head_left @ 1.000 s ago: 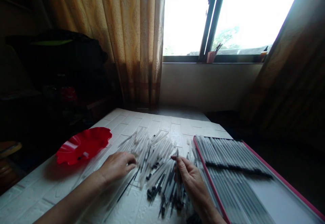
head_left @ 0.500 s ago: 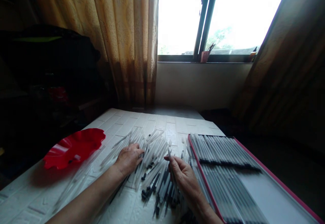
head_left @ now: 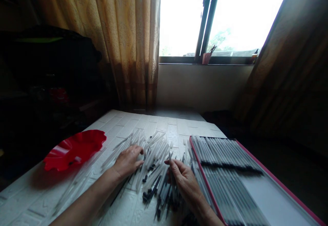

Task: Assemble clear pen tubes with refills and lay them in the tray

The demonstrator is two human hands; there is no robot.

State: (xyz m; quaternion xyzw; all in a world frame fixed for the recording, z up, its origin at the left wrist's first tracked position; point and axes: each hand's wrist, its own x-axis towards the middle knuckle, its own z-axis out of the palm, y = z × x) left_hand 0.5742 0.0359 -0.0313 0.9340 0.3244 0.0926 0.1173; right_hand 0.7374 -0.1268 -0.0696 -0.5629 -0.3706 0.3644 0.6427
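My right hand (head_left: 186, 181) pinches a slim pen (head_left: 170, 156) between thumb and fingers, its tip pointing up and away. Part of that pen is hidden behind the fingers. Over the left side of a loose pile of clear pen barrels (head_left: 156, 150) hovers my left hand (head_left: 129, 161), thumb and forefinger apart with nothing seen between them. Dark thin refills and black pen caps (head_left: 147, 196) lie among the barrels, between my two hands. Just right of my right hand is a pink-edged tray (head_left: 205, 181) holding neat rows of capped pens (head_left: 225, 150).
A red wavy-rimmed bowl (head_left: 74, 147) sits at the table's left, with more clear tubes (head_left: 77, 181) beside it. The white brick-patterned table (head_left: 143, 118) ends before a wall and window. A pink cup (head_left: 206, 58) stands on the sill.
My left hand has drawn back slightly to the left and its thumb and forefinger have spread. My right hand, still gripping the pen, has shifted a little left and down.
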